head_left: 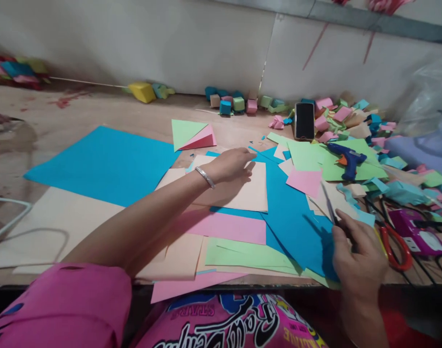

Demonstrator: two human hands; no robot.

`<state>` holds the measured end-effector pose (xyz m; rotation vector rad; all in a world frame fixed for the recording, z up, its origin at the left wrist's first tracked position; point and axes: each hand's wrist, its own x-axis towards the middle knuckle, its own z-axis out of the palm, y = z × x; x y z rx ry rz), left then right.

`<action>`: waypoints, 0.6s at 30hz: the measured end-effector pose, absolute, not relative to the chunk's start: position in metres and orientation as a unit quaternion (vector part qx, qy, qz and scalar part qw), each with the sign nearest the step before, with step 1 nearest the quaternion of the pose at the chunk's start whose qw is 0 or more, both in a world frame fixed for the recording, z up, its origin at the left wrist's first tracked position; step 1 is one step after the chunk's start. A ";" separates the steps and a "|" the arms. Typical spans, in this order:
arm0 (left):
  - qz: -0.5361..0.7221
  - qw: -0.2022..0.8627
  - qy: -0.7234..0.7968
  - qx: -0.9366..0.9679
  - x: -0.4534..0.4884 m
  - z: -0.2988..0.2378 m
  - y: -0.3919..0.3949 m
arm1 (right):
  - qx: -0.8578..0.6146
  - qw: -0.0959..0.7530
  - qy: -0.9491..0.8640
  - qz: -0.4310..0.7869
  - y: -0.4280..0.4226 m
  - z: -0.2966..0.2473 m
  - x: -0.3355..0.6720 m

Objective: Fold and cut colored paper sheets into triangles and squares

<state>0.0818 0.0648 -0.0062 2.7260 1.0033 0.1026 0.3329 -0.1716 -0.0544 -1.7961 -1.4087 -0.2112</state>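
Note:
My left hand [232, 166], with a silver bangle at the wrist, is over a peach sheet of paper [242, 193]. Its fingers are apart and hold nothing; whether the fingertips touch the sheet I cannot tell. In my right hand [362, 256], at the table's front right, are scissors [329, 203], their narrow blades pointing up and left; the grip is mostly hidden by the fingers. Blue paper [293, 212] lies between the hands, partly under the peach sheet. Nearer me are a pink strip [228, 228] and green paper [249, 253].
A large blue sheet [108, 164] lies at left. A folded green and pink piece [195, 135] is behind my left hand. At right are a glue gun [347, 159], a phone [304, 121], a red handle loop [396, 249], a purple box [418, 232] and several paper cubes [342, 114].

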 end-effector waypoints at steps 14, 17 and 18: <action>0.111 0.127 0.478 0.862 -0.040 -0.018 0.069 | -0.504 0.177 -0.844 -0.040 -0.065 0.002 0.318; 0.122 0.142 0.471 0.862 -0.046 -0.022 0.066 | -0.487 0.134 -0.863 -0.011 -0.010 -0.009 0.290; 0.126 0.146 0.467 0.863 -0.046 -0.023 0.066 | -0.498 0.096 -0.861 -0.015 0.004 -0.015 0.283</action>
